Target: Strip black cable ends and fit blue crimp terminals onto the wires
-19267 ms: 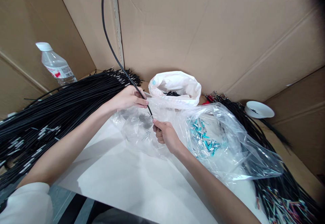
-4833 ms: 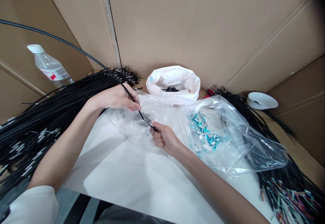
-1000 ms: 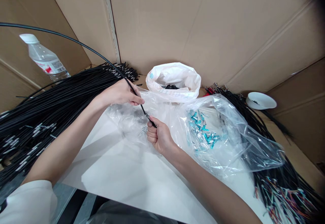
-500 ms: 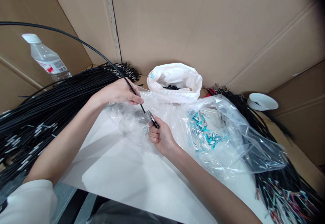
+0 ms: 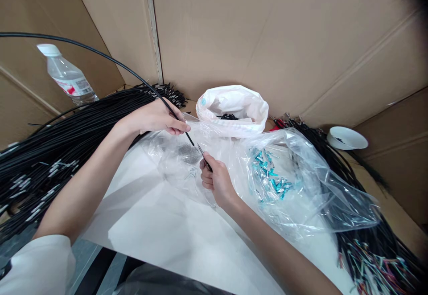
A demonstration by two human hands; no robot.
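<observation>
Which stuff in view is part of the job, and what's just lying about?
In use:
black cable, in the left hand
metal-tipped tool, in the right hand

Apparently lying about:
bottle
white bowl
white bag
cable bundles (possibly stock)

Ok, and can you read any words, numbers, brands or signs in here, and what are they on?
No text can be read clearly.
Bottle label: printed, but too small and blurred to read.
White bag: faint marks, too blurred to tell whether they are letters.

A workshop, apparently — black cable bundles point(image 5: 80, 128); coloured wire ends point(image 5: 376, 264); cardboard walls point(image 5: 267, 41).
</observation>
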